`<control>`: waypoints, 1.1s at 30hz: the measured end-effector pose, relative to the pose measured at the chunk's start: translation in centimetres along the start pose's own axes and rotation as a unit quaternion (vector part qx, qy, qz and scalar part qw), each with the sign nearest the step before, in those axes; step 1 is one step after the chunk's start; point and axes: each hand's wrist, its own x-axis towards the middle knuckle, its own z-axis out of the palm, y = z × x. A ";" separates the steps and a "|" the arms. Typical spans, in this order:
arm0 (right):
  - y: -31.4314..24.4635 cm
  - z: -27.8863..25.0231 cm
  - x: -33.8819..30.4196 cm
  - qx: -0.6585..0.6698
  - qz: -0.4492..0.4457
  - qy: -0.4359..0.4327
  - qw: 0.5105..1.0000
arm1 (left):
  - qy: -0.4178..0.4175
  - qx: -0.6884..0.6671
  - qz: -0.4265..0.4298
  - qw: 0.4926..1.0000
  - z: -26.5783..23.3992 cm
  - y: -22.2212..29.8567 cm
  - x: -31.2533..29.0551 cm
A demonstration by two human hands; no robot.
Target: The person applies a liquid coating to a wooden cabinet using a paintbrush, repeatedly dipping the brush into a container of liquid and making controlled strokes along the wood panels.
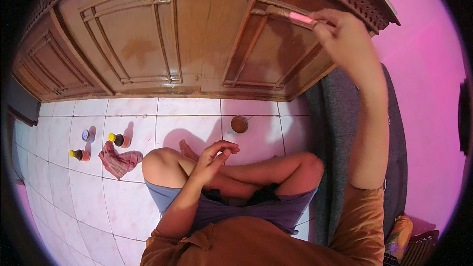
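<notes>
My right hand (pixel 340 32) is raised to the upper right, its fingers pinched round the pink handle of a paintbrush (pixel 298 17). The bristles meet the upper frame moulding of the right door panel on a brown wooden cabinet (pixel 207 64). Over my crossed legs hovers my left hand (pixel 215 157), loosely curled with thumb and fingers apart and nothing in it. Beyond that hand, a cup of brown liquid (pixel 239 124) stands on the tiled floor, with what looks like a thin stick at its rim.
Left of my knee lie a crumpled reddish cloth (pixel 119 160), two yellow-capped bottles (pixel 118 140) and a small round tin (pixel 87 136). A dark grey cushioned piece (pixel 335 157) stands close on my right, along the pink wall (pixel 423 98).
</notes>
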 end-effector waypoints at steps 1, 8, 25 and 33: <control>0.5 0.4 -0.1 -0.014 -0.008 -0.020 1.000 | 0.004 0.005 -0.012 1.000 0.1 0.1 0.0; 1.2 -0.7 -0.5 -0.012 0.044 0.012 0.999 | -0.045 0.109 -0.058 0.991 0.1 -1.0 -0.9; 4.3 -1.0 -1.1 -0.012 0.065 0.051 0.997 | -0.292 0.600 -0.179 0.723 3.3 -7.6 -1.1; 6.3 -1.3 -1.5 -0.015 0.068 0.033 0.997 | -0.181 0.427 -0.098 0.880 5.0 -0.6 -0.2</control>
